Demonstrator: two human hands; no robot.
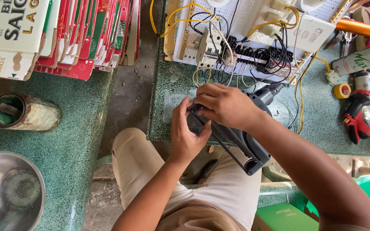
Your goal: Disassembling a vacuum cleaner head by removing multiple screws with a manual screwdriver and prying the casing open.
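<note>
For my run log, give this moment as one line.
left hand: gripping grey drill | right hand: on drill top | wiring board: behind

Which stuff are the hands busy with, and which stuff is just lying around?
In use:
left hand
right hand
grey power drill

Lying about:
wired electrical panel
yellow tape roll
red and black tool
metal bowl
stacked cartons

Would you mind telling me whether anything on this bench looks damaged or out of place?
Loose yellow and black wires trail off the white wiring panel across the green bench, untidy beside both hands.
</note>
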